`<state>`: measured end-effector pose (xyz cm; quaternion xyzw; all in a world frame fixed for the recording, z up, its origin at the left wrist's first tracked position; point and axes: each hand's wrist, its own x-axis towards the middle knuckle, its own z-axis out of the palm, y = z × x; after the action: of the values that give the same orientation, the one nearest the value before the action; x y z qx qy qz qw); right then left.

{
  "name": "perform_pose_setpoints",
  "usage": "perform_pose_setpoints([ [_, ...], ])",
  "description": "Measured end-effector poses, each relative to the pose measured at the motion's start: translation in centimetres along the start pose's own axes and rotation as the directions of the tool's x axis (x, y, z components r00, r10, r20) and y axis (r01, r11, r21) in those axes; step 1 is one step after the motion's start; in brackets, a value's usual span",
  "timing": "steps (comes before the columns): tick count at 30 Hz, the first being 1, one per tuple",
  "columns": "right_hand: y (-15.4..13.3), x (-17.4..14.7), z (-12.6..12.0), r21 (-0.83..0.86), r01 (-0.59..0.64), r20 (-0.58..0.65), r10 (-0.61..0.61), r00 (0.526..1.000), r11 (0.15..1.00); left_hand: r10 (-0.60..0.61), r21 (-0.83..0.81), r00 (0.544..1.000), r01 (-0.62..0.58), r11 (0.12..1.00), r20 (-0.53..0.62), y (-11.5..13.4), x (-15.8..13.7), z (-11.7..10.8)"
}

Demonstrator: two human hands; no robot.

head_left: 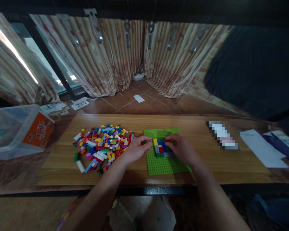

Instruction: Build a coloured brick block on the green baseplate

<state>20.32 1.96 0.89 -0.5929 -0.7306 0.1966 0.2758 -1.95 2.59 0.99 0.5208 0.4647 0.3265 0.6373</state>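
Note:
A green studded baseplate [156,168] lies on the wooden board. On it stands a low rectangular build of toy bricks [161,149], with yellow, red, blue, grey and green pieces. My right hand [181,148] reaches over the build's right side, fingertips pinched on a small red brick [167,140] at its back edge. Whether that brick is seated there cannot be made out. My left hand [137,149] hovers at the baseplate's left edge, thumb and fingers closed together. Something small and dark shows between them, too blurred to name. My right hand hides part of the build.
A wide pile of loose coloured bricks [100,154] spreads left of the baseplate. A pixelated, phone-shaped object [223,134] and white papers [262,149] lie to the right. At far left stands a clear plastic bin [12,128] with an orange label. Curtains hang behind.

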Motion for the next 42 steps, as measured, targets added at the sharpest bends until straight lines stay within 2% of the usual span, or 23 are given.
perform_pose_setpoints([
  [3,0.0,0.1,0.0,0.009,-0.058,-0.029,0.059,0.998,0.998,0.003,0.014,1.0,-0.003,1.0,0.0,-0.2,0.0,0.0],
  [9,0.1,0.0,0.1,0.028,-0.031,0.028,0.03,0.999,0.999,-0.007,0.029,1.0,0.008,1.0,-0.009,-0.1,-0.1,0.0],
  [15,-0.3,0.0,0.4,0.004,-0.073,-0.039,0.073,0.997,0.997,-0.005,0.03,1.0,0.006,1.0,-0.015,-0.2,0.1,0.1],
  [20,-0.9,0.1,0.7,-0.099,0.008,-0.021,-0.01,1.0,0.995,0.018,0.027,1.0,-0.018,0.999,-0.008,-0.2,0.1,-0.1],
  [31,0.4,0.1,0.2,0.021,0.039,0.068,-0.04,0.997,0.999,0.009,0.088,1.0,-0.007,0.996,-0.021,-1.3,0.6,0.1],
  [42,0.4,0.3,-0.7,-0.003,-0.024,-0.016,0.024,1.0,1.0,0.035,0.105,0.999,-0.034,0.994,-0.006,-0.7,0.2,0.0],
])
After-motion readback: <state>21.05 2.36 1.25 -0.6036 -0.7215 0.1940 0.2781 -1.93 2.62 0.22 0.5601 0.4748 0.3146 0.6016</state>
